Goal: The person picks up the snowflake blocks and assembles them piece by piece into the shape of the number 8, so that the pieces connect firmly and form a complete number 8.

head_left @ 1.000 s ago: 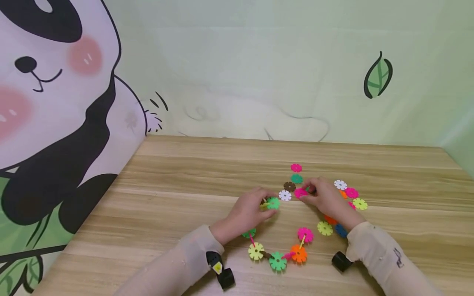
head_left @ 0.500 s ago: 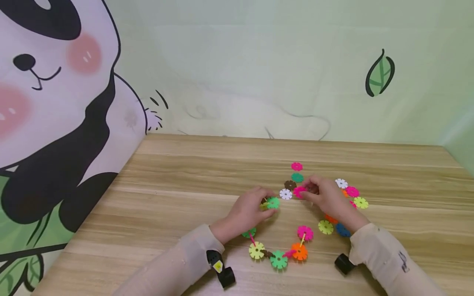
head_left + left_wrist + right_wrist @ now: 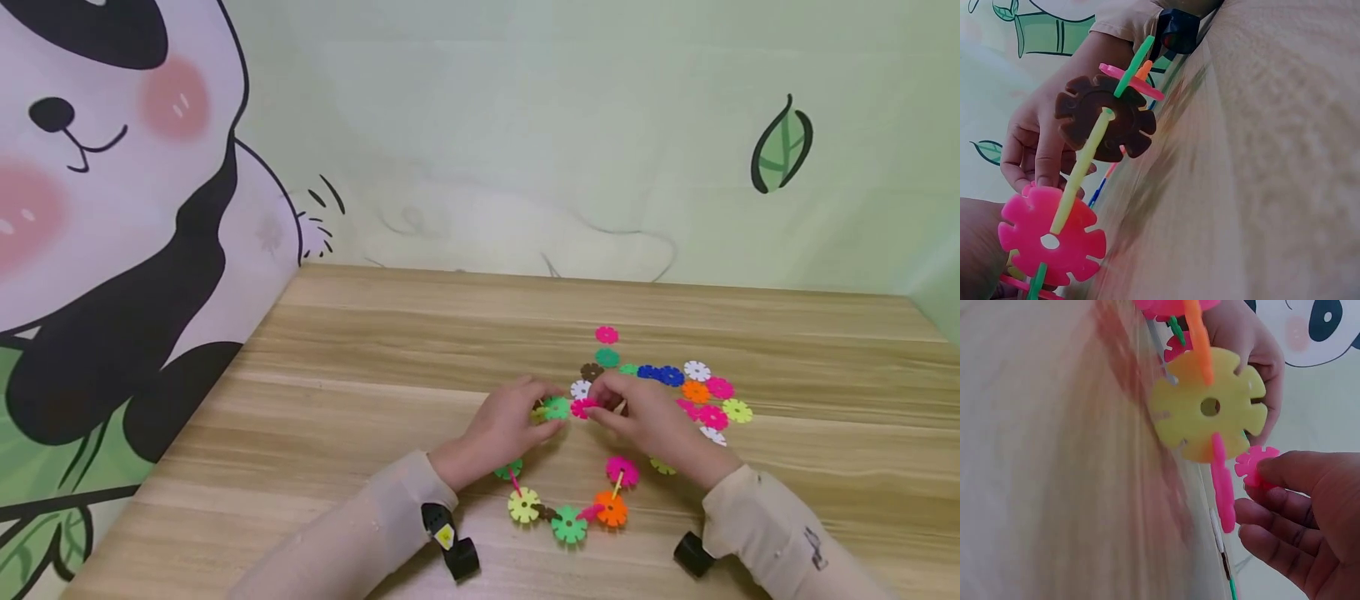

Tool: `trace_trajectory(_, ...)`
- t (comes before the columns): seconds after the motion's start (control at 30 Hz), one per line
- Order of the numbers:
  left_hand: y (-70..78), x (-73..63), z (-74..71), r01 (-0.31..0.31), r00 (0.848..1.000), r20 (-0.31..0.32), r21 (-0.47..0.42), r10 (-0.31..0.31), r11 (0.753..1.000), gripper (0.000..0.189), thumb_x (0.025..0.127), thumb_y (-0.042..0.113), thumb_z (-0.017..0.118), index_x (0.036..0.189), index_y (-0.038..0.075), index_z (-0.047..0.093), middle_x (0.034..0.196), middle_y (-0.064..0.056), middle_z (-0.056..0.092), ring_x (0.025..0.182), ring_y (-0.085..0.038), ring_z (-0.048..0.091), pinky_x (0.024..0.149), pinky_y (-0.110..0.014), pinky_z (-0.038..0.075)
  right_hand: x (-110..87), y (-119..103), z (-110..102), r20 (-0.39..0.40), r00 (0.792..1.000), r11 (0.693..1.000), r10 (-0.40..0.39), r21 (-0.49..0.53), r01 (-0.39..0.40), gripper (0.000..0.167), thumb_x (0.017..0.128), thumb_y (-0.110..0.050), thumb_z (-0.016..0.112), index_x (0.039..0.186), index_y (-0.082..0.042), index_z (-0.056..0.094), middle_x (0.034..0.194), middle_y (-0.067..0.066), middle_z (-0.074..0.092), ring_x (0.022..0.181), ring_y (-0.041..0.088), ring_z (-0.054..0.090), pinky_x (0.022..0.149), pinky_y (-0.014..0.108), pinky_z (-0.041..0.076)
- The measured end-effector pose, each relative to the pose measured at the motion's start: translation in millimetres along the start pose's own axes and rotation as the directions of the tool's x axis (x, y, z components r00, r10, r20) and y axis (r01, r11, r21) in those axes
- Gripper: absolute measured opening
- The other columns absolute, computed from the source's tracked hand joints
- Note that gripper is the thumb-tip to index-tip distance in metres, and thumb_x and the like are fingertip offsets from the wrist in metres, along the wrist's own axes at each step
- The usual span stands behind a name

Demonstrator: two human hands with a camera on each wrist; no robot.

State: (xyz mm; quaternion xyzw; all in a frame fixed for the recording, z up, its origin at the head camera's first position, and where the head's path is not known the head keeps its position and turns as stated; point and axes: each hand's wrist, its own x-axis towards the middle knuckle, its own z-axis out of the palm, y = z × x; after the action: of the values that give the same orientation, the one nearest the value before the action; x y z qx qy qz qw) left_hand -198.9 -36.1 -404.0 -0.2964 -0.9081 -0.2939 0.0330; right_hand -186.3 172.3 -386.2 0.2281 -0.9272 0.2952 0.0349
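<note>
small pink disc (image 3: 1259, 465) held off table (image 3: 375, 333), just beside green disc (image 3: 556, 407) at end of chain (image 3: 569, 526); pinched at rim btwn thumb & fingers of r. hand (image 3: 652, 417). chain end apparently gripped by curled fingers of l. hand (image 3: 510, 421), though fingertip contact partly hidden. discs judged v. light, stiff plastic, poss. slippery, not esp. fragile; slots could bend if forced skew. best taken by flat faces nr rim, w/ facing slot left uncovered.

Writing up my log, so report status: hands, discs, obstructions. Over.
Right hand pinches pink disc. Left hand holds chain. Disc apart from chain. Nothing visible between.
</note>
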Motion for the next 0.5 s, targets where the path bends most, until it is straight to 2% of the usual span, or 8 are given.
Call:
trace_trajectory(0.3,0.1,0.3,-0.7,-0.012,1.0,-0.002,0.009,0.012,1.0,0.037,0.088,0.026,0.07,0.122,0.012,0.065,0.117,-0.005,0.066,0.106,-0.019,0.065,0.09,-0.032,0.053,-2.4,-3.6,2.8,-0.027,0.998,0.997,-0.058,-0.058,0.056,0.011,0.086,-0.011,0.07,0.088,-0.015,0.061,0.081,-0.004,0.066,0.075,0.008,0.059,0.067,0.024,0.053)
trace_trajectory(0.5,2.1,-0.8,-1.8,-0.021,1.0,0.01,0.023,0.021,1.0,0.037,0.088,0.027,0.069,0.121,0.01,0.065,0.115,-0.005,0.067,0.105,-0.019,0.065,0.09,-0.031,0.053,-3.7,-7.2,7.7,-0.051,0.996,0.994,-0.079,-0.081,0.075,0.009,0.087,-0.013,0.07,0.088,-0.014,0.061,0.081,-0.003,0.067,0.073,0.007,0.059,0.066,0.022,0.052)
